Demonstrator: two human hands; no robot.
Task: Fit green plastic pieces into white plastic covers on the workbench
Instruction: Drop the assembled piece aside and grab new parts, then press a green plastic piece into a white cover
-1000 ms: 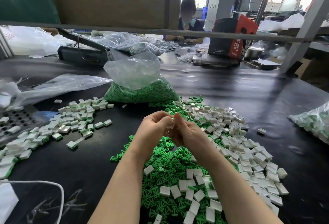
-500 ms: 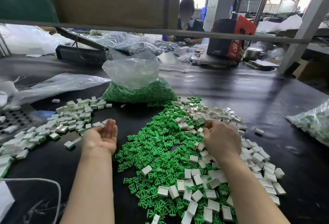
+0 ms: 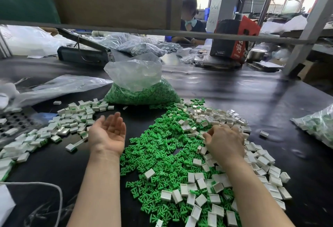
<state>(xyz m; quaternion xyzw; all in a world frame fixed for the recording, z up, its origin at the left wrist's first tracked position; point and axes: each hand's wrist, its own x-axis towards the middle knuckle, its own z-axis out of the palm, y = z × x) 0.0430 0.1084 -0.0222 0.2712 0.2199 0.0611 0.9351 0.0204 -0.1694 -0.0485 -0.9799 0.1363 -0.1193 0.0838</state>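
The green plastic pieces (image 3: 158, 156) lie in a loose heap at the lower centre of the frame, small flat fan-shaped mouldings tangled over each other on the black workbench (image 3: 225, 96). They look light and stiff, likely to skid on the smooth mat and to catch on their neighbours, so a fingertip pinch across the flat faces of a single piece seems the surest hold. The white plastic covers (image 3: 259, 161) are scattered through and along the right side of the heap: little open-sided rectangular shells, rigid and nearly weightless by the look of them, best taken by their two long walls with the hollow left free.

The right hand (image 3: 225, 143) rests palm down at centre right on the covers, its fingers curled into them; whether it already pinches one I cannot tell. The left hand (image 3: 108, 133) lies palm up at centre left, fingers relaxed and slightly spread, holding nothing.

To the left of it spreads a pile of finished pieces (image 3: 68, 124), white with green showing. Above the heap stands a clear bag of green parts (image 3: 142, 89); another bag (image 3: 317, 125) sits at the right edge.
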